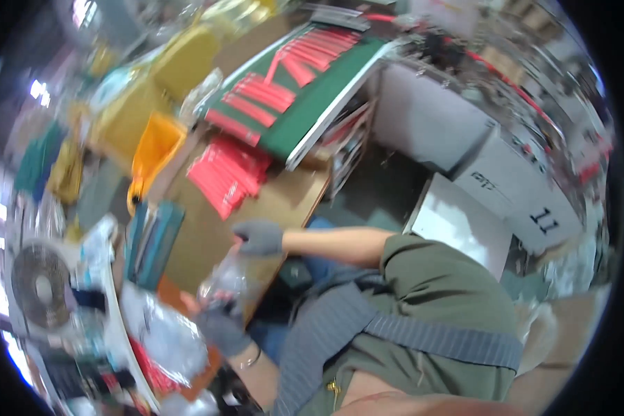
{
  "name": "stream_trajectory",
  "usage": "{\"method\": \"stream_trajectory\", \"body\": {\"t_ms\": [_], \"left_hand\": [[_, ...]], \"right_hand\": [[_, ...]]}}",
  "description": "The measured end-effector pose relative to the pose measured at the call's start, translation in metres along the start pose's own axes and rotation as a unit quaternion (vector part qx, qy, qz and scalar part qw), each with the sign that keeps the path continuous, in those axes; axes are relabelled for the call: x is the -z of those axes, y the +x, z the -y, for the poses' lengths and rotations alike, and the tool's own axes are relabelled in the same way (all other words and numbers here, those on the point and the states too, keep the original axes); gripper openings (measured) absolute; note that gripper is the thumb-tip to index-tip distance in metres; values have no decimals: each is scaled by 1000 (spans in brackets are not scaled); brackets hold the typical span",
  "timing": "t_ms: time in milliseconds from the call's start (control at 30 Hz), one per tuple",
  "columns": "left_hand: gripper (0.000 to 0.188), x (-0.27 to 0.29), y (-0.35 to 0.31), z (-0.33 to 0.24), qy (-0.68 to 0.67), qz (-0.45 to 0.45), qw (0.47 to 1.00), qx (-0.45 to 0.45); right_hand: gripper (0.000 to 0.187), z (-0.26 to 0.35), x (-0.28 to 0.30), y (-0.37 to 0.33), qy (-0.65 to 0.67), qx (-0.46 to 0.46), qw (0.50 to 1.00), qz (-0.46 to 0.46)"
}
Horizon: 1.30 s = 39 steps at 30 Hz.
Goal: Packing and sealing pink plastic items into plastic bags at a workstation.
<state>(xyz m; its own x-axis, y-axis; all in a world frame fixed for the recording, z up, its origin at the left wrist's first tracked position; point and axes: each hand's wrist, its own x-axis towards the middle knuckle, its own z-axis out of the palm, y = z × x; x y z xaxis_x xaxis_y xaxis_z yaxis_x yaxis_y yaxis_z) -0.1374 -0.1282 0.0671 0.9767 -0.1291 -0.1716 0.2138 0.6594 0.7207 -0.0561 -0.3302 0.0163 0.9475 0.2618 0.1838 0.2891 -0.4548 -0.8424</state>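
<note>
A clear plastic bag (234,277) stretches between my two hands over the brown tabletop (194,239). My right hand (258,238), in a grey glove with bare fingertips, is closed at the bag's upper end. Lower down, my left hand (222,324), gloved the same way and with a bangle at the wrist, grips the other end. Blur hides what, if anything, is inside the bag. Beyond my right hand, a pile of flat red packets (229,173) lies on the table. A stack of clear plastic bags (170,340) rests beside my left hand.
Rows of red packets cross a green conveyor belt (301,114) at the table's far end. A teal box-shaped object (152,244) and an orange bin (159,145) line the table's left side. A fan (43,284) stands far left. White boxes (457,218) are at the right.
</note>
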Motion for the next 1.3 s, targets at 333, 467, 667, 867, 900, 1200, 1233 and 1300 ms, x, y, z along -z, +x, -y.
{"method": "stream_trajectory", "body": {"t_ms": [333, 467, 667, 867, 900, 1200, 1233, 1300], "left_hand": [[40, 36, 15, -35, 70, 8, 965, -254], [26, 94, 79, 9, 464, -178, 851, -167], [59, 125, 169, 59, 688, -217, 656, -221], [60, 105, 220, 59, 631, -238, 704, -222], [61, 92, 232, 60, 635, -221, 701, -240], [65, 96, 226, 75, 646, -191, 688, -271], [65, 88, 222, 73, 633, -186, 713, -236], [64, 99, 212, 78, 612, -227, 693, -305]], "right_hand": [[66, -37, 17, 62, 16, -34, 998, 41], [96, -55, 14, 161, -232, -59, 971, -29], [102, -242, 96, 255, -333, -316, 888, -33], [92, -183, 19, 245, -354, -198, 914, 22], [81, -203, 26, 250, -182, -186, 965, 39], [35, -116, -2, 49, -43, 9, 993, -106], [35, -113, -5, 22, -81, 36, 991, -102], [37, -114, -15, -9, -81, 50, 992, -81]]}}
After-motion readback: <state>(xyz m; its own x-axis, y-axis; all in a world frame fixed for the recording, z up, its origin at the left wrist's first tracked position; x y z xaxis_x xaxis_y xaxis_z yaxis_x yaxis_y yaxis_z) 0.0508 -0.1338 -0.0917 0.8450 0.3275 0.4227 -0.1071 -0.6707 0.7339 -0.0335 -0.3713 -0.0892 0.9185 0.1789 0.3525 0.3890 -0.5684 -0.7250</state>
